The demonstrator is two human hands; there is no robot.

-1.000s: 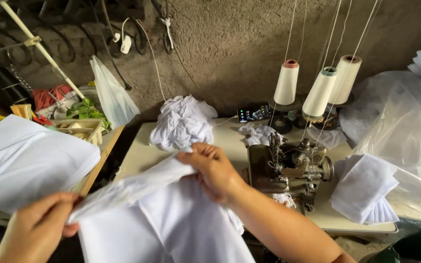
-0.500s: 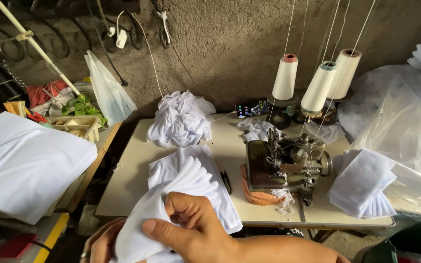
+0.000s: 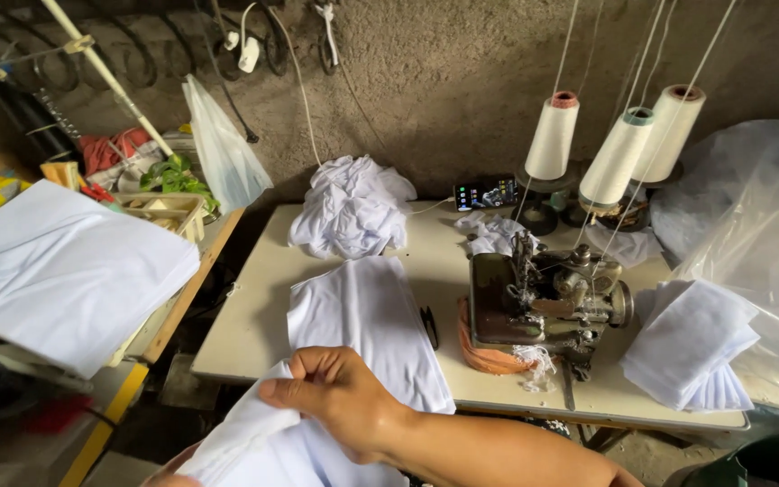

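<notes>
Currently the right hand (image 3: 340, 401) pinches a white folded cloth piece (image 3: 245, 433); the left hand's grip is hidden. Loosened, it could slip, disturbing the flat white fabric stack (image 3: 367, 325) at twelve o'clock.

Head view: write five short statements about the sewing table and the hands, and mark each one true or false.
1. The right hand grips a white cloth piece at the bottom edge. True.
2. Three pale thread cones stand behind the grey metal sewing machine. True.
3. The crumpled white fabric heap lies on the floor. False: it sits on the cream table, by the wall.
4. The machine's needle is stitching cloth. False: no cloth is under it.
5. The left hand holds scissors. False: it is barely visible.
</notes>
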